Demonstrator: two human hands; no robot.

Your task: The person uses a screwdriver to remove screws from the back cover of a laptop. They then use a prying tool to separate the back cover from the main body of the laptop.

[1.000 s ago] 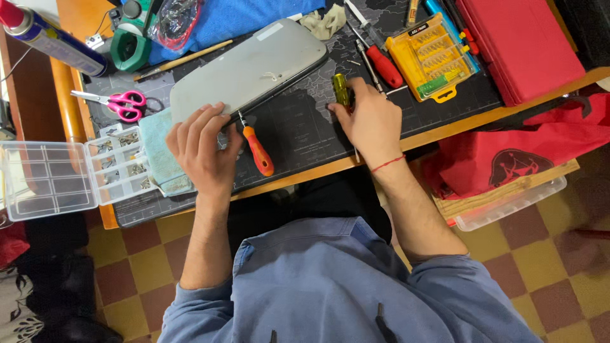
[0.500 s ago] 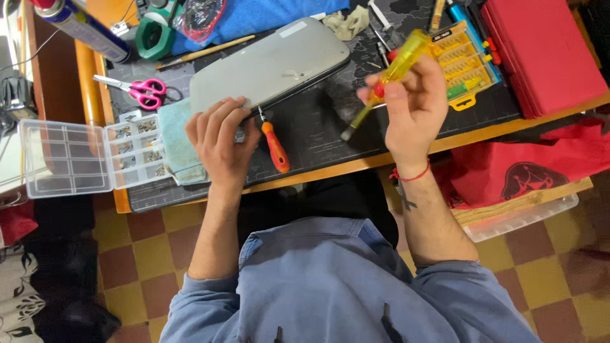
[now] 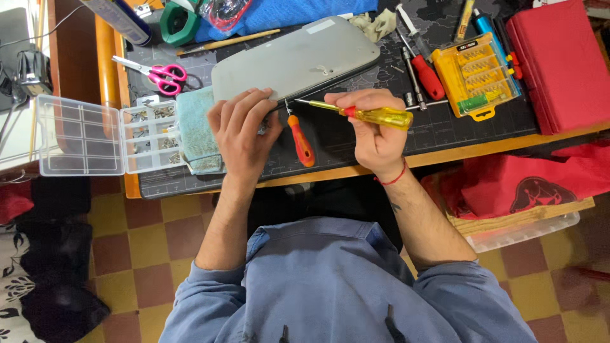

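Observation:
My right hand [image 3: 372, 130] grips a yellow-handled screwdriver [image 3: 375, 115], held level with its tip pointing left toward the grey laptop [image 3: 292, 60] that lies closed on the dark cutting mat [image 3: 445, 130]. My left hand [image 3: 244, 133] rests flat with fingers spread on the laptop's near edge, partly over a light blue cloth [image 3: 197, 130]. An orange-handled screwdriver [image 3: 300, 141] lies on the mat between my two hands.
An open clear parts box [image 3: 82, 136] with small screws sits at the left. Pink scissors [image 3: 159, 75], a red-handled screwdriver [image 3: 424, 71], a yellow bit set [image 3: 480, 76] and a red case [image 3: 559, 60] lie along the back and right. A red bag [image 3: 527, 181] sits below the desk edge.
My right hand picked the yellow screwdriver up off the mat, raised it, then brought it down level, tip pointing left at the laptop. My left hand stayed on the laptop's edge.

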